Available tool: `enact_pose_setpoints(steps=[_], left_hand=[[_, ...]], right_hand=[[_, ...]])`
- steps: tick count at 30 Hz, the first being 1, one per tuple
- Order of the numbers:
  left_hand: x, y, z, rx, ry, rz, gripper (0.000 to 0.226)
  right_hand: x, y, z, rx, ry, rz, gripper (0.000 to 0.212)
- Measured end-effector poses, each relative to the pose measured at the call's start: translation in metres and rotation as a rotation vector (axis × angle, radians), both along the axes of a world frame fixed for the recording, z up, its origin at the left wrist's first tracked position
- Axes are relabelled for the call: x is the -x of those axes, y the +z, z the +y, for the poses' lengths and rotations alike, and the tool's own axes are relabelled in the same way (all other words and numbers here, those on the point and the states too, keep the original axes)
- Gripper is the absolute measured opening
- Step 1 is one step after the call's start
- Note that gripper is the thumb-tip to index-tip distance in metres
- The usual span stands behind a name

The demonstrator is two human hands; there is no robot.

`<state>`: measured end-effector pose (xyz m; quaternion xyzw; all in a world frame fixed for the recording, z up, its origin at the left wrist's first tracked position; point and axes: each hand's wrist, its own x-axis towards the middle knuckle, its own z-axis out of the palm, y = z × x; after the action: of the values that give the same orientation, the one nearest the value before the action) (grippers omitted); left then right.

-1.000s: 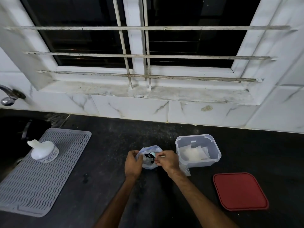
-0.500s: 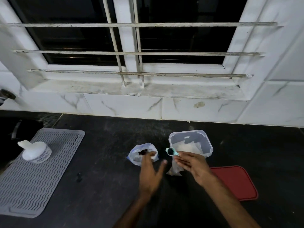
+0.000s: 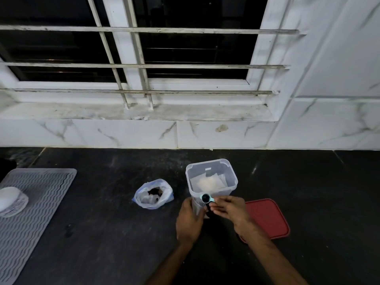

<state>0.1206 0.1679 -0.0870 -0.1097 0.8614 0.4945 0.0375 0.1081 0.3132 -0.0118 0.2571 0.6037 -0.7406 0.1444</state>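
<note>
A clear plastic container (image 3: 211, 173) stands open on the dark counter, with flat white packets inside. My right hand (image 3: 229, 208) pinches a small teal measuring spoon (image 3: 206, 198) holding dark powder, just at the container's near wall. My left hand (image 3: 190, 220) holds a small clear bag (image 3: 197, 208) against the container's near side, below the spoon. An open plastic bag (image 3: 153, 194) with dark contents sits on the counter to the left, apart from both hands.
A red lid (image 3: 269, 218) lies flat to the right of my right hand. A grey ribbed mat (image 3: 39, 208) covers the counter's left side, with a white bottle (image 3: 11, 200) lying on it. A tiled wall and barred window rise behind.
My right hand lifted the spoon out of the open bag and carried it right to the container. My left hand let go of that bag and took hold of the small clear bag.
</note>
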Motion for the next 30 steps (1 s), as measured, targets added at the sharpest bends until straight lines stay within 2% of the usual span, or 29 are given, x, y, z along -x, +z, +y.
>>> enact_pose_setpoints(steps=[6, 10, 13, 16, 20, 25, 30], left_hand=[[-0.011, -0.009, -0.007, -0.08, -0.025, 0.049, 0.037], [-0.016, -0.011, -0.011, -0.131, -0.027, 0.023, 0.041], [-0.019, -0.009, -0.014, -0.166, -0.03, 0.002, 0.043], [-0.02, -0.008, -0.015, -0.179, -0.027, 0.01, 0.047], [-0.019, -0.005, -0.015, -0.172, -0.034, 0.004, 0.046], [-0.017, -0.003, -0.015, -0.155, -0.038, 0.017, 0.043], [-0.016, -0.001, -0.016, -0.146, -0.047, -0.001, 0.044]], right_hand=[[-0.001, -0.016, -0.007, -0.214, 0.165, 0.091, 0.009], [0.002, -0.03, -0.015, -0.486, 0.314, 0.207, 0.01], [0.002, -0.039, -0.014, -0.778, 0.504, 0.349, 0.015], [0.001, -0.045, -0.013, -0.927, 0.588, 0.41, 0.024], [0.003, -0.046, -0.012, -0.965, 0.593, 0.408, 0.023], [0.006, -0.045, -0.01, -0.88, 0.468, 0.441, 0.018], [0.003, -0.05, -0.008, -0.837, 0.495, 0.461, 0.02]])
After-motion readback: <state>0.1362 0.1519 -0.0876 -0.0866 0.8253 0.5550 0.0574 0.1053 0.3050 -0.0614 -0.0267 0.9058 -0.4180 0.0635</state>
